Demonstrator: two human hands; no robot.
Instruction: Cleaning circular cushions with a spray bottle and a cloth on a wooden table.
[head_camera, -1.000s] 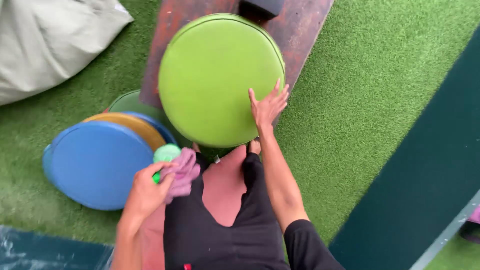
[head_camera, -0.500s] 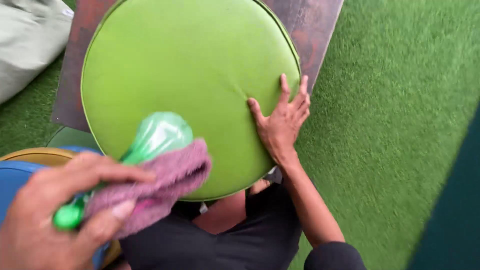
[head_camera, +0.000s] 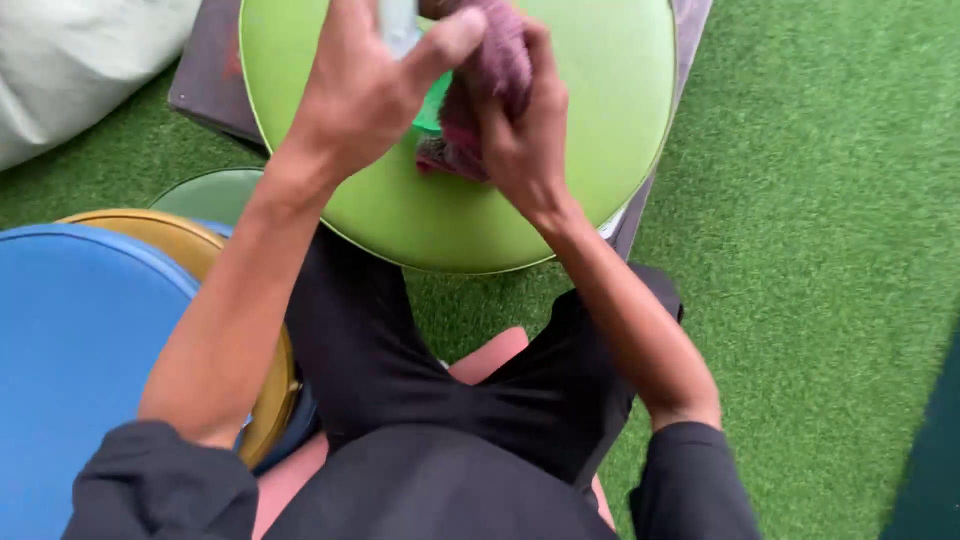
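Left hand (head_camera: 365, 85): mine, raised over the cushion, fingers curled round a pale green plastic spray bottle (head_camera: 430, 105) — only a strip of it shows between my hands, the top runs out of view.
Right hand (head_camera: 520, 125): fingers pressed together, bunching a soft purple-pink cloth (head_camera: 490, 70) just beside the bottle.
Cloth: limp and light, folds wherever I squeeze; I judge a full-fist hold on the bunched middle suits it best, loose corners would only dangle.
Bottle: looks smooth and light — likely slippery if wet, so the narrow neck is the safest place to hold.
Cushion: round lime-green padded seat cushion (head_camera: 600, 150), lying flat on a dark low wooden board (head_camera: 205, 80), directly under both hands; its skin looks smooth and wipeable.
Beside me, left: a round blue cushion (head_camera: 70, 350) stacked over a mustard-yellow one (head_camera: 190, 245), a darker green one (head_camera: 210, 195) behind.
Ground: green artificial turf (head_camera: 800, 300); a grey beanbag (head_camera: 80, 60) at the far left.
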